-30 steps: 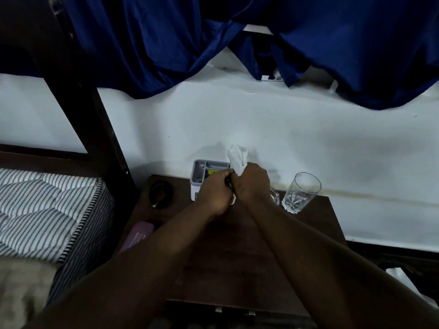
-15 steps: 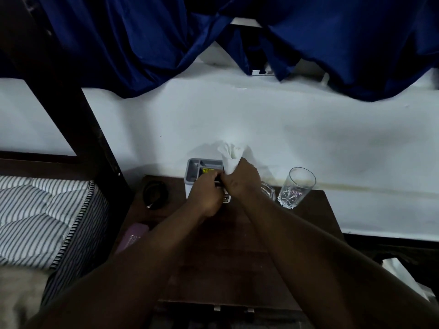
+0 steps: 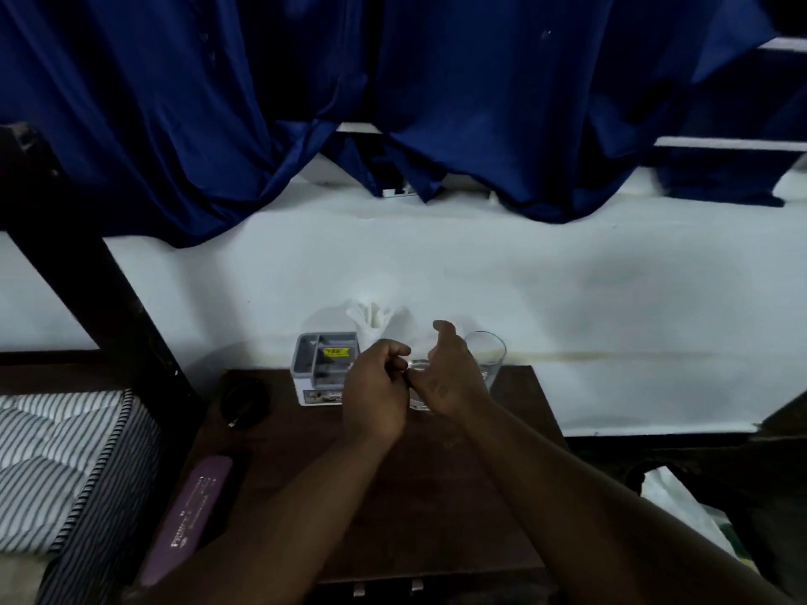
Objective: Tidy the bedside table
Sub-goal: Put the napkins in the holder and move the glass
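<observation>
My left hand (image 3: pixel 374 388) has its fingers curled in; I cannot tell whether they pinch anything. Just beside it, my right hand (image 3: pixel 450 377) is loosely spread, thumb raised, holding nothing. Just beyond the fingers a white tissue (image 3: pixel 374 318) stands in a grey organiser box (image 3: pixel 323 364). A tall glass (image 3: pixel 488 349) stands behind my right hand, all on the bedside table (image 3: pixel 436 508).

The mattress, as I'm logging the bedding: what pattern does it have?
The mattress has thin dark-and-white stripes; best seen in the head view, lower left.
</observation>
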